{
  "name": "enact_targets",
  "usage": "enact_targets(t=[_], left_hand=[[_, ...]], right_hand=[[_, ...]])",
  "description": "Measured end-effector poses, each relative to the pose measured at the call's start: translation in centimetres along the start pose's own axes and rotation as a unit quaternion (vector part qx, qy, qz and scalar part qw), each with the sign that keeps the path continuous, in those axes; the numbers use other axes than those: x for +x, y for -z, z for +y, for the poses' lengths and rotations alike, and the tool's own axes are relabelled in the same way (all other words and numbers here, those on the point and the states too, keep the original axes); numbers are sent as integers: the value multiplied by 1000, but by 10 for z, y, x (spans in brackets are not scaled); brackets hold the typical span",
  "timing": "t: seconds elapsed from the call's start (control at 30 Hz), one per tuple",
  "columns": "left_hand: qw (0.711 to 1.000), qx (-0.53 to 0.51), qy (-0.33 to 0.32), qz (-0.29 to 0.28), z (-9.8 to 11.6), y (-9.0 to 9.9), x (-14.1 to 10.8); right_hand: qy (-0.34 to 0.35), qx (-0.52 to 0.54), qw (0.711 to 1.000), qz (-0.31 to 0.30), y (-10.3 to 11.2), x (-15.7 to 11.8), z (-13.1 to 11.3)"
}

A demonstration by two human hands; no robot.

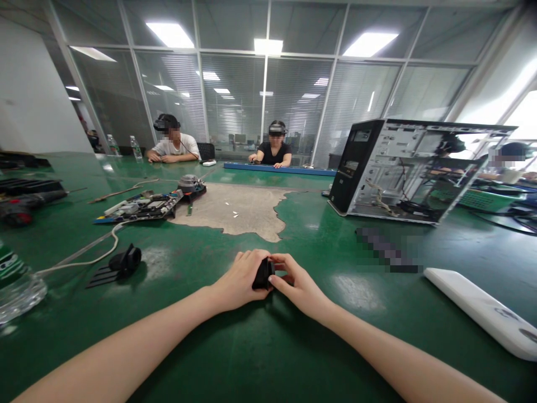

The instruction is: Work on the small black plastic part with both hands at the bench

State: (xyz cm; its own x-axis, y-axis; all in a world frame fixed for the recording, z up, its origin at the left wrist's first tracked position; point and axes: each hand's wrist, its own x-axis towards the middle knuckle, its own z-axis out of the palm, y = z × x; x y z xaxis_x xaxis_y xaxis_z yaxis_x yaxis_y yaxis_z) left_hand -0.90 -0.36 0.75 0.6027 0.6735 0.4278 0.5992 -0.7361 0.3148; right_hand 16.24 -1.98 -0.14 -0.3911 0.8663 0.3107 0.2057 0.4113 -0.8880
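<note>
Green bench (314, 240) spreads out before a glass partition (230, 101). Midway across it, nearer its close edge than its far edge, 2 hands meet around 1 small black part (260, 275): the left hand (239, 282) curls narrowly about it, while the right hand (300, 284) has thumb and fingers on its side. This looks like 2-handed handling, calling for a light, even grip. Leftward lies a black bracket-like piece (126, 261); toward the far right corner stands an open computer case (356, 168).

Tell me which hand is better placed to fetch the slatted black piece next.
Left, likely: the left hand is nearer the slatted piece, the right hand farther. Both touch a small black part.
</note>
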Motion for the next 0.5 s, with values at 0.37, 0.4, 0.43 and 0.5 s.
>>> enact_targets(t=[0.37,0.4,0.43,0.5], left_hand=[[1000,7,-4,-3,1,0,-1],[1000,6,-3,-3,1,1,0],[1000,5,-4,-4,1,1,0],[1000,5,-4,-7,0,1,0]], right_hand=[[32,-26,999,34,1,0,0],[25,-21,999,32,1,0,1],[17,-16,999,26,1,0,1],[2,-9,1000,7,1,0,0]])
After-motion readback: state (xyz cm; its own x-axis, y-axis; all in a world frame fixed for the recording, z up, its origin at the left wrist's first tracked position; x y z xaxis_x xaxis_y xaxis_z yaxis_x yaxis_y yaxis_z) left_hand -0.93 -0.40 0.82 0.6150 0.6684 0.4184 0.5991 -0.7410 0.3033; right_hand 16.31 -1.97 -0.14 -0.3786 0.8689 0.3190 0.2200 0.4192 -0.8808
